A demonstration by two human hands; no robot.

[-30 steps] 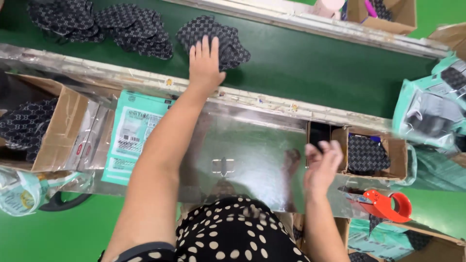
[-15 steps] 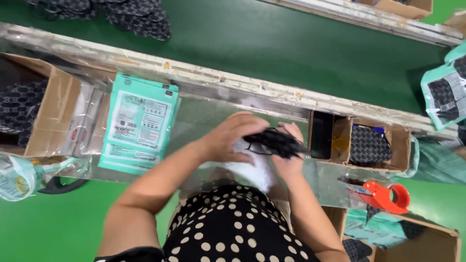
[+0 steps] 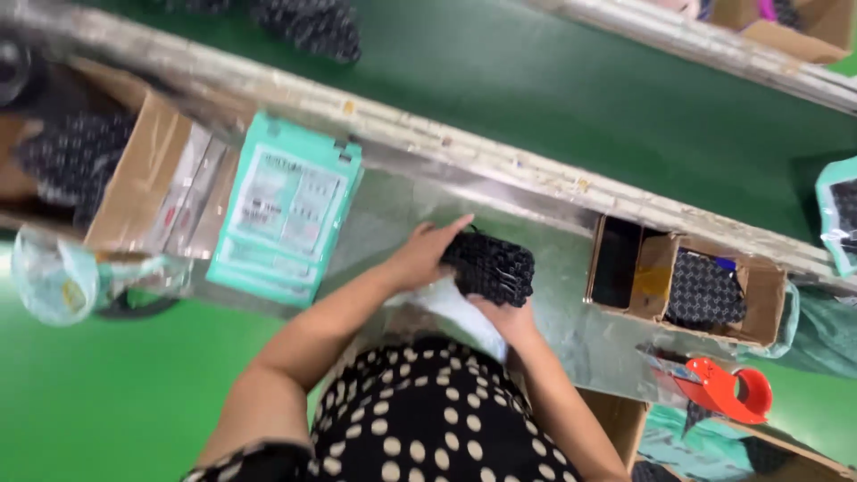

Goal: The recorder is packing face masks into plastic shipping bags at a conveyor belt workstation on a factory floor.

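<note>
A black patterned fabric piece is bunched up over the shiny metal worktop, close to my body. My left hand grips its left side, fingers curled over the top. My right hand holds it from below, beside a white sheet lying under the bundle. A stack of teal printed packaging bags lies on the worktop left of my left hand.
A green conveyor belt runs behind the metal ledge, with dark fabric pieces on it. Cardboard boxes of dark fabric stand at left and right. A red tape dispenser sits at lower right.
My left hand reached to the belt, then came back with the black fabric piece. Both hands now hold it over the worktop near my body. The view has tilted and moved closer.
</note>
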